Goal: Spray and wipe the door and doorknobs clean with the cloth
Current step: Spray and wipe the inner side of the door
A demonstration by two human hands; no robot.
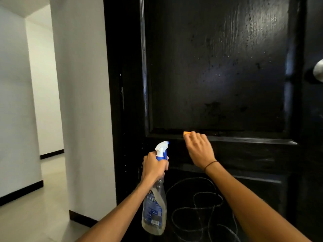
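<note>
A glossy black panelled door (216, 70) fills the view, its upper panel speckled with droplets. My left hand (153, 165) grips the neck of a clear spray bottle (153, 206) with a white and blue trigger head, nozzle pointing at the door. My right hand (199, 148) holds an orange cloth (186, 133) and presses it against the ledge at the bottom of the upper panel; only a corner of the cloth shows past the fingers. A silver doorknob (318, 70) sits at the right edge, partly cut off.
A white wall corner (82, 102) stands just left of the door frame. Beyond it a hallway with a pale tiled floor (35, 215) and black skirting opens to the left. A thin dark cord (197, 206) hangs in loops in front of the lower door.
</note>
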